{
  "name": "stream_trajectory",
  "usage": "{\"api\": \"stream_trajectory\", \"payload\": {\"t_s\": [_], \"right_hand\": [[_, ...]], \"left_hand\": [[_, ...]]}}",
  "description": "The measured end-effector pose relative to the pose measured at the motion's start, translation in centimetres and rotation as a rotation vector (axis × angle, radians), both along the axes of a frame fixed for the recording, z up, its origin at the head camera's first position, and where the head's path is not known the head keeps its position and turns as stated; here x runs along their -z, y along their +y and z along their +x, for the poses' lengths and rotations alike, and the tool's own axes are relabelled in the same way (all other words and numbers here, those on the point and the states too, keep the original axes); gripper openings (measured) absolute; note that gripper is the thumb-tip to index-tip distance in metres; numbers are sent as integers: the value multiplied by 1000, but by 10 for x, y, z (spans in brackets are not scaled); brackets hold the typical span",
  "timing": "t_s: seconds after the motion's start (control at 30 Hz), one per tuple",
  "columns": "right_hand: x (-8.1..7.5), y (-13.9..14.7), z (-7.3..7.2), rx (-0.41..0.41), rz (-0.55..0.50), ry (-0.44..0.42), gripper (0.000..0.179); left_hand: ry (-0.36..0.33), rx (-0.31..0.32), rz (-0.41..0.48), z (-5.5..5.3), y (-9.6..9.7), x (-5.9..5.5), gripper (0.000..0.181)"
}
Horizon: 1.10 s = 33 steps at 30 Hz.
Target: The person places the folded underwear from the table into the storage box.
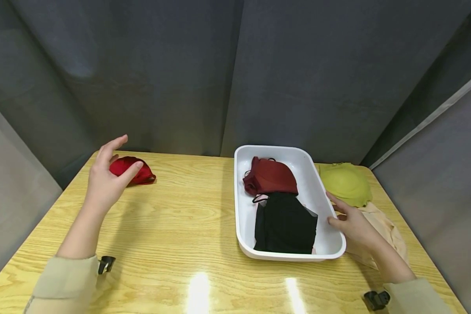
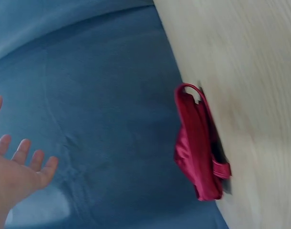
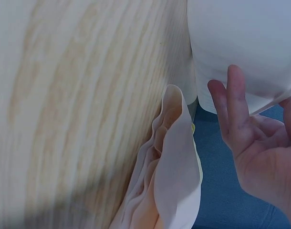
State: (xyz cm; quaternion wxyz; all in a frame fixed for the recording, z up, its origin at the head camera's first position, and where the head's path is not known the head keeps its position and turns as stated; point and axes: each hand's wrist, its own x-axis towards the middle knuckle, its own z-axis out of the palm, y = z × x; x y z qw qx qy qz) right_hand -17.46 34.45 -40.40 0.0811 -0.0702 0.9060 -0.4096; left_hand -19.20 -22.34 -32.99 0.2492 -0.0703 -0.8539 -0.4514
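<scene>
A white plastic tub [image 1: 240,218] stands on the table, holding a folded dark red bra [image 1: 274,176] and a black garment [image 1: 286,222] in front of it. My right hand [image 1: 351,222] grips the tub's right rim, thumb over the edge and fingers against the outer wall, as the right wrist view also shows. At the table's far left lies a shiny red bra [image 1: 141,174], seen side-on in the left wrist view. My left hand [image 1: 106,179] is raised near it, thumb and fingers spread apart, holding nothing.
Right of the tub lie a yellow-green bra [image 1: 345,183] and a folded beige garment [image 1: 384,226], partly hidden by my right forearm. Wooden table [image 1: 172,231] extends between the red bra and the tub. Grey curtains [image 1: 161,78] hang behind the table.
</scene>
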Motion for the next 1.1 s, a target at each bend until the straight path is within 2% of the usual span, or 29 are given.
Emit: {"api": "stream_trajectory", "payload": {"t_s": [0.37, 0.63, 1.1], "right_hand": [[1, 0, 0, -4, -14, -11, 73], [2, 1, 0, -7, 9, 11, 72], [2, 2, -1, -4, -3, 5, 72]], "left_hand": [[-35, -31, 1, -19, -24, 20, 65], [-67, -43, 46, -34, -42, 35, 65], [-123, -60, -30, -55, -67, 48, 68]]}}
